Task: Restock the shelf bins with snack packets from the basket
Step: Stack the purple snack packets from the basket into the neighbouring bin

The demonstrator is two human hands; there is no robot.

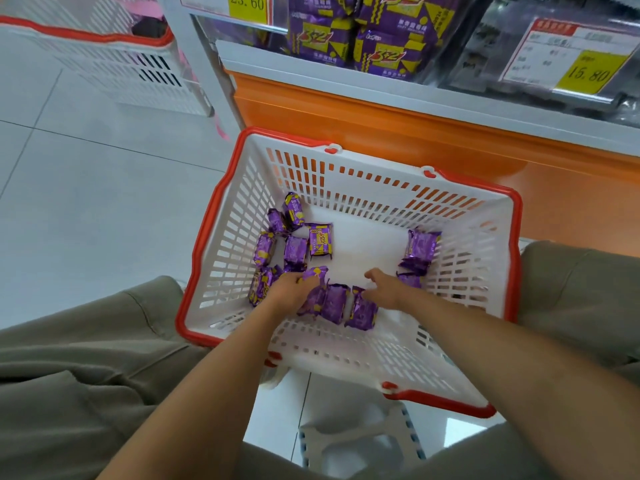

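Floor (86, 174): pale grey tiles, left and near.
Second basket (104, 60): white with a red rim, far left.
Shelf base (381, 129): orange panel, far.
Price tag 23.60 (247, 3): yellow, far centre.
Price tag 15.80 (588, 72): yellow, far right.
Stool (360, 441): white plastic, near centre.

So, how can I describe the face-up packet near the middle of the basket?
Find the red-rimmed white basket on the floor in front of the orange shelf base. Among the purple packets by its left wall, take the rightmost packet: unlike its neighbours, it lies flat with its yellow-and-red front fully upward.
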